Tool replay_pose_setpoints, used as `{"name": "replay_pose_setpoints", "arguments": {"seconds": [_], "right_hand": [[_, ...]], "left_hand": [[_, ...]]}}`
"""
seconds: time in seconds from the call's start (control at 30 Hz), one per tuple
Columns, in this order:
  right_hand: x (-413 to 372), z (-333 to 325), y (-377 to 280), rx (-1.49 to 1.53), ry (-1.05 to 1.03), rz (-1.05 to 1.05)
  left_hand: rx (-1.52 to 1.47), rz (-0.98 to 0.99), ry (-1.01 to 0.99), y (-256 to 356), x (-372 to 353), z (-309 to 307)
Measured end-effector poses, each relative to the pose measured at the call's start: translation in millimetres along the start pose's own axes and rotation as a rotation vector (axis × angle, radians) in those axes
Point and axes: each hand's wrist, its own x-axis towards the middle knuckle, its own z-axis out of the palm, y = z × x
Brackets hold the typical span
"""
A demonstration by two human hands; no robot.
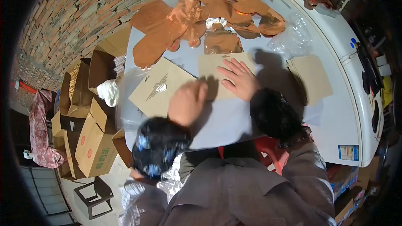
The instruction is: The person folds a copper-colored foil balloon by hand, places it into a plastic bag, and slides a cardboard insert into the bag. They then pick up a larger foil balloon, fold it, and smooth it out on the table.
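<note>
My right hand (239, 78) lies with spread fingers on a tan card (209, 63) that has a small slot near its top edge. Just left of that card is my left hand (187, 102), blurred, its fingers curled and mostly hidden; whether it holds anything cannot be made out. It is over the right edge of another tan card (157, 84), which is tilted and bears a dark winged pattern. A stack of tan cards (310, 79) lies on the right. Behind the middle card is a brown piece in clear wrap (222, 42).
Brown cut pieces (157, 25) spread across the table's (222, 132) far side. Crumpled clear plastic (293, 37) lies at the back right, beside a white appliance (335, 50). Open cardboard boxes (94, 142) and a dark stool (94, 196) stand at the left.
</note>
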Motion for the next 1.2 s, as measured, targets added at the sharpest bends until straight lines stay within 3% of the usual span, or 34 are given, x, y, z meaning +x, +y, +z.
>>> {"name": "replay_pose_setpoints", "arguments": {"seconds": [0.03, 0.23, 0.4, 0.67, 0.9, 0.93, 1.03, 1.2], "right_hand": [[-0.7, -0.9, -1.1, -0.007, -0.010, 0.008], [1.1, -5.8, -1.5, -0.006, -0.021, 0.012], [1.3, -6.6, -1.1, -0.015, -0.033, 0.015], [0.9, -7.1, -0.7, -0.028, -0.065, 0.018], [0.8, -9.4, -1.6, -0.026, -0.067, 0.016], [0.5, -9.0, -1.7, -0.026, -0.063, 0.017], [0.0, -10.5, -2.8, -0.028, -0.074, 0.020], [0.3, -8.0, -1.3, -0.021, -0.073, 0.025]], "left_hand": [[-0.018, 0.045, 0.103, -16.1, 23.6, 6.6], [-0.067, -0.136, 0.067, -58.8, 153.8, 47.9], [0.020, -0.212, 0.041, -49.5, 181.6, 45.9], [-0.188, -0.347, -0.164, -49.7, 211.8, 48.6], [-0.283, -0.119, -0.218, -145.4, 278.1, 106.0], [-0.215, -0.234, -0.257, -70.0, 240.6, 62.9], [-0.512, 0.096, -0.166, -84.3, 238.8, 68.8], [-0.749, 0.096, -0.339, -72.4, 218.4, 50.8]]}}
